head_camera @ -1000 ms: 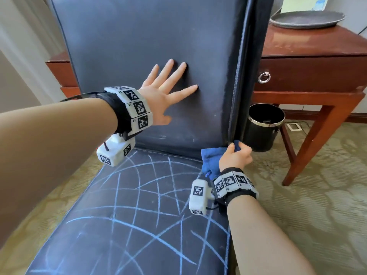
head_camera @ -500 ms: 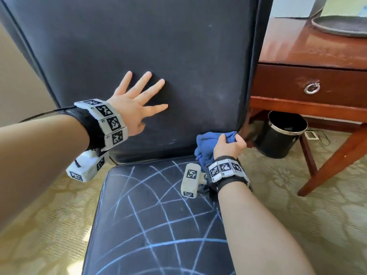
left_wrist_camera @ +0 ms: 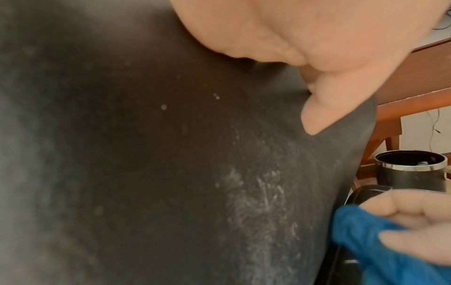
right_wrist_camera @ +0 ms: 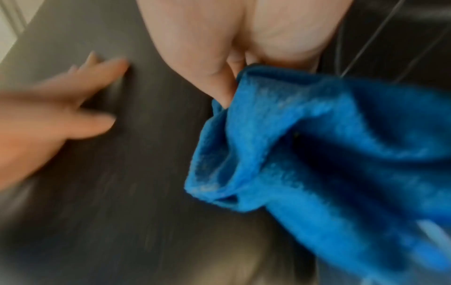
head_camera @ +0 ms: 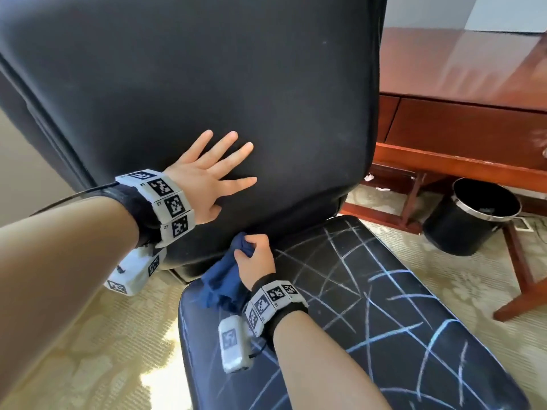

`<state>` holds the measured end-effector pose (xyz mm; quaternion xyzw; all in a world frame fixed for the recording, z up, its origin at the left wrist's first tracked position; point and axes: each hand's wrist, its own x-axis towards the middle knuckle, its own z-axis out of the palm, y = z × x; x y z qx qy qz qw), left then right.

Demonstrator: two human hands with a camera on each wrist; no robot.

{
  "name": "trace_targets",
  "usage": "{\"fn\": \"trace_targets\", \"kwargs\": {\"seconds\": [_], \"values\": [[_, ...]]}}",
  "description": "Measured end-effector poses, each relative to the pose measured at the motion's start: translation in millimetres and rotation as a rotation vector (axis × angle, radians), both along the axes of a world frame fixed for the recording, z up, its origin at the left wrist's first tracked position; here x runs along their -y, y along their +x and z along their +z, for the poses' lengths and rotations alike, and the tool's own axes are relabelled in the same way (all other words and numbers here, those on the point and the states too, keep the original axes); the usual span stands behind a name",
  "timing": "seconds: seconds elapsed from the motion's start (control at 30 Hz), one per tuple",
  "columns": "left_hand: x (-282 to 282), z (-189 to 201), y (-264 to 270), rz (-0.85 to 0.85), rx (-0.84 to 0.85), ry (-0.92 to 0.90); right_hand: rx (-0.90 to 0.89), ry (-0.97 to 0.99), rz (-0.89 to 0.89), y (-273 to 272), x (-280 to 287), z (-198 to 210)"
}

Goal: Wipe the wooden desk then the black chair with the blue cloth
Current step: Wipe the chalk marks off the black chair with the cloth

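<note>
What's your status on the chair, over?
Left hand flat on black chair backrest. Right hand grips blue cloth at backrest base. Chalk lines cover seat. Nothing in the way.

The chair [head_camera: 207, 84] is black, its seat [head_camera: 384, 306] crossed with pale blue chalk lines, the cloth [head_camera: 220, 287] deep blue, the table [head_camera: 461, 84] glossy reddish-brown, the bin [head_camera: 470, 220] black with a silver rim, the carpet [head_camera: 97, 350] cream with a floral pattern.
</note>
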<state>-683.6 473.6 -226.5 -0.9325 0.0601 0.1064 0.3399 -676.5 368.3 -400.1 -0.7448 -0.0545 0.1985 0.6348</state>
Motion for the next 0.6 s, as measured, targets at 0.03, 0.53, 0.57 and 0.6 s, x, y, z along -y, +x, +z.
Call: {"fn": "trace_targets", "kwargs": {"seconds": [0.03, 0.53, 0.57, 0.6], "values": [[1, 0, -3, 0.008, 0.003, -0.009, -0.011, -0.018, -0.05, 6, 12, 0], [59, 44, 28, 0.087, 0.246, -0.091, 0.521, -0.14, -0.655, 142, 137, 136], [55, 40, 28, 0.089, 0.236, -0.091, 0.51, -0.182, -0.618, 144, 136, 133], [51, 36, 28, 0.085, 0.225, -0.086, 0.489, -0.215, -0.582, 143, 132, 126]]}}
